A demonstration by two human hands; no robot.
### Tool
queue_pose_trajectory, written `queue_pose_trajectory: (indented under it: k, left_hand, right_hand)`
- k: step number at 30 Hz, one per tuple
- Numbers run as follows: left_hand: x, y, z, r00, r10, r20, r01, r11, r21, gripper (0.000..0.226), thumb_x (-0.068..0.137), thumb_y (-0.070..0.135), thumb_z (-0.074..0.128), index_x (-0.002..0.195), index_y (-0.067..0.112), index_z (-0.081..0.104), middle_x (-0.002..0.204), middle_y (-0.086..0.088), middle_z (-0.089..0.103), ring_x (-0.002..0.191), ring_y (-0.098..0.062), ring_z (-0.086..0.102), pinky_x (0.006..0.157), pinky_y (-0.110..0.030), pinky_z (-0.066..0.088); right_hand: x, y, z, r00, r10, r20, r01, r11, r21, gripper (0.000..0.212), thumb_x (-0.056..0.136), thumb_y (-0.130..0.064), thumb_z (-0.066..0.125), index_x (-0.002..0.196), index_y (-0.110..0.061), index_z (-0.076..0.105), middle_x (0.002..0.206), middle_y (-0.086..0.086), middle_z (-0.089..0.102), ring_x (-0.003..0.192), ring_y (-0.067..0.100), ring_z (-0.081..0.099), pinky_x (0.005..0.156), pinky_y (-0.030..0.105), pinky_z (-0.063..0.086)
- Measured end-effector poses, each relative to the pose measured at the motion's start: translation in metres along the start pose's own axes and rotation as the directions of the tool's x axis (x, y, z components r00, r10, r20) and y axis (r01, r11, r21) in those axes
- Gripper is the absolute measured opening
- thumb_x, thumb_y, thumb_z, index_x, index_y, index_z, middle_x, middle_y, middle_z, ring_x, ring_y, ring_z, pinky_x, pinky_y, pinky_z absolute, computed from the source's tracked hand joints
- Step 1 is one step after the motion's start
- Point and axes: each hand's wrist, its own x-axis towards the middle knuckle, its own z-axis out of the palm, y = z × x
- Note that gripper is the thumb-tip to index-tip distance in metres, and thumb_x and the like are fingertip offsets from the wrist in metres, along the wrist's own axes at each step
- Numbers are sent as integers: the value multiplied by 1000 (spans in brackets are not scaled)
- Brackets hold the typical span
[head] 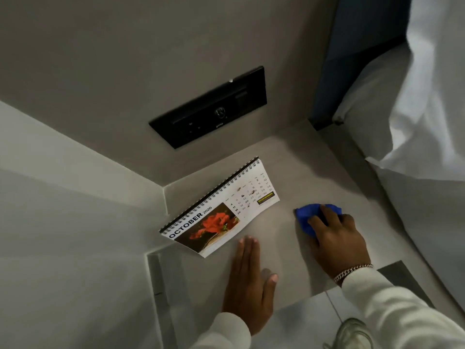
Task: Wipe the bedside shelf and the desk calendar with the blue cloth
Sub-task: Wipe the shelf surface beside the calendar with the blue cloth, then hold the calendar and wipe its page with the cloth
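Observation:
The grey bedside shelf fills the middle of the view. On its left part stands a spiral-bound desk calendar, showing October with a red flower and small brown specks on the date grid. My right hand presses a bunched blue cloth onto the shelf, just right of the calendar. My left hand lies flat, palm down, fingers together, on the shelf's front edge below the calendar, holding nothing.
A black switch and socket panel is set in the wall behind the shelf. A bed with white linen and a dark headboard borders the shelf on the right. A white shoe shows on the floor below.

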Motion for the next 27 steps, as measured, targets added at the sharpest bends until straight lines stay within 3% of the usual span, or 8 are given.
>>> queue_pose_trajectory:
  k: [2, 5, 9, 14, 19, 21, 24, 27]
  left_hand:
    - [-5, 1, -34, 992, 126, -33, -128, 988, -89, 72, 96, 52, 33, 155, 24, 1, 165, 14, -9, 153, -13, -5, 125, -35, 10]
    - [5, -2, -93, 934, 322, -154, -329, 944, -26, 68, 98, 47, 33, 154, 12, 14, 166, -3, 8, 154, -24, 5, 124, -33, 10]
    - [50, -14, -161, 882, 452, -133, -428, 887, 174, 69, 97, 43, 35, 152, 5, 17, 165, -13, 12, 154, -28, 3, 124, -45, 10]
    - [110, -32, -189, 831, 530, 171, -545, 711, 444, 84, 93, 62, 26, 154, 9, 4, 166, -7, -2, 154, -21, -6, 124, -47, 8]
    - [123, -42, -180, 747, 586, 313, -663, 630, 404, 87, 92, 65, 29, 154, 16, -7, 166, -1, -10, 154, -19, -7, 124, -42, 5]
    - [122, -41, -179, 737, 593, 324, -676, 631, 380, 88, 92, 65, 29, 154, 15, -8, 166, -2, -10, 154, -20, -8, 124, -43, 4]
    - [121, -37, -180, 737, 585, 339, -675, 655, 339, 89, 91, 65, 30, 153, 14, -8, 166, -5, -8, 154, -21, -7, 124, -46, 5]
    - [120, -34, -182, 737, 579, 347, -674, 668, 316, 88, 91, 66, 26, 153, 14, -7, 166, -6, -6, 154, -22, -6, 124, -49, 7]
  right_hand:
    - [-3, -2, -3, 1000, 4, 22, -4, 1000, -31, 28, 74, -10, 72, 101, -7, 68, 117, 21, 65, 81, 44, 58, 58, 44, 57]
    - [-15, -11, 1, 999, 21, 47, -21, 1000, 10, 33, 88, -27, 56, 120, -22, 59, 136, 7, 54, 98, 35, 55, 74, 38, 55]
    - [-37, -43, 3, 991, 128, -37, -109, 939, 325, 32, 75, -28, 70, 107, -24, 68, 122, 2, 66, 87, 32, 61, 74, 35, 53]
    - [-40, -98, 18, 891, 406, -205, -54, 541, 839, 43, 70, -19, 63, 113, -19, 67, 121, 4, 67, 104, 23, 65, 92, 37, 52]
    - [-13, -147, 33, 773, 597, -215, 63, 265, 962, 44, 87, -12, 64, 129, -18, 55, 133, 0, 53, 110, -16, 47, 90, -3, 36]
    - [-2, -160, 34, 752, 634, -180, 62, 204, 977, 47, 89, -14, 62, 134, -20, 50, 138, 0, 49, 116, -14, 45, 93, 3, 39]
    - [5, -182, 40, 756, 646, -108, 5, 160, 987, 49, 91, -16, 60, 138, -19, 45, 147, 10, 43, 132, 17, 43, 108, 34, 42]
    - [-5, -204, 50, 778, 622, -88, -17, 161, 987, 50, 90, -14, 61, 138, -19, 44, 150, 13, 38, 135, 27, 41, 108, 48, 42]
